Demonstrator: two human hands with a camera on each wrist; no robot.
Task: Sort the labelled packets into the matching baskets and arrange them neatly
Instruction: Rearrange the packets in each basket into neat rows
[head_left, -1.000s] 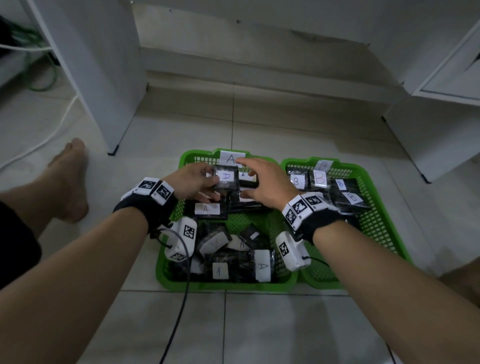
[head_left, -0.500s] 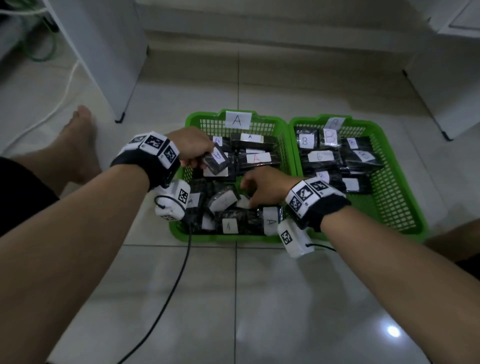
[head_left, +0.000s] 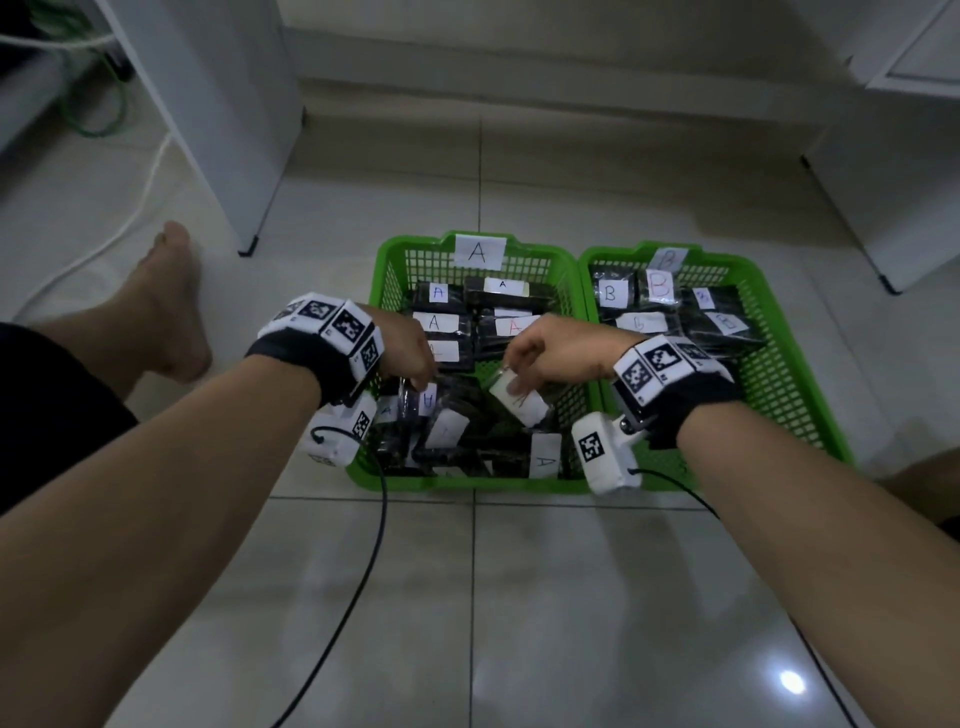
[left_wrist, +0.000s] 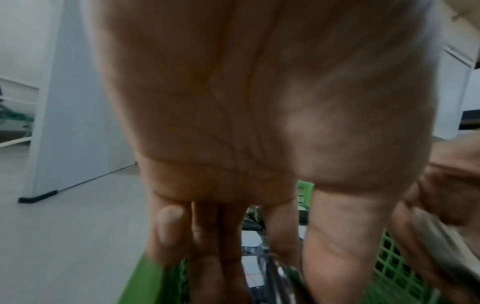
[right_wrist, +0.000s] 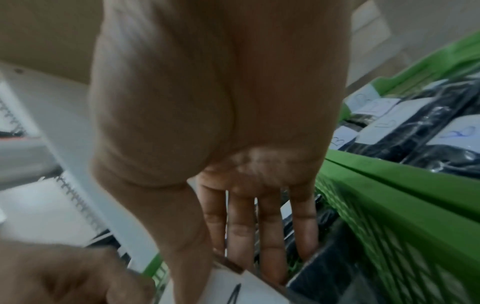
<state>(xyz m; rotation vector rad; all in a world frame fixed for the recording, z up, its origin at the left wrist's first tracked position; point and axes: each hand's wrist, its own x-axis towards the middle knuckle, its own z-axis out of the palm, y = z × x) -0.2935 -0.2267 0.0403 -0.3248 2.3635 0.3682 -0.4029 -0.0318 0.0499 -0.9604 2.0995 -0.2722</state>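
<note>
**Both hands in basket A, each on a packet**

While the two green baskets sat side by side on the tiled floor, both hands worked over the near half of basket A (head_left: 569, 291). The left hand (head_left: 408, 345) had its fingers curled down onto an upright dark packet (head_left: 415, 402) whose white label showed a blue A; thumb and fingers appeared to pinch its top edge. The right hand (head_left: 558, 348) pinched a tilted packet with a white label (head_left: 519, 402) between thumb and fingers, raised a little above the jumble beneath. At the far end of that basket, A packets (head_left: 441, 325) lay flat in rows under the paper tag marked A (head_left: 479, 252). Nearer the person the packets were heaped unevenly, some on edge. Basket B (head_left: 769, 291) touched basket A on the right and held B packets (head_left: 722, 322) laid flat. A bare foot (head_left: 166, 291) rested on the tiles to the left.
</note>
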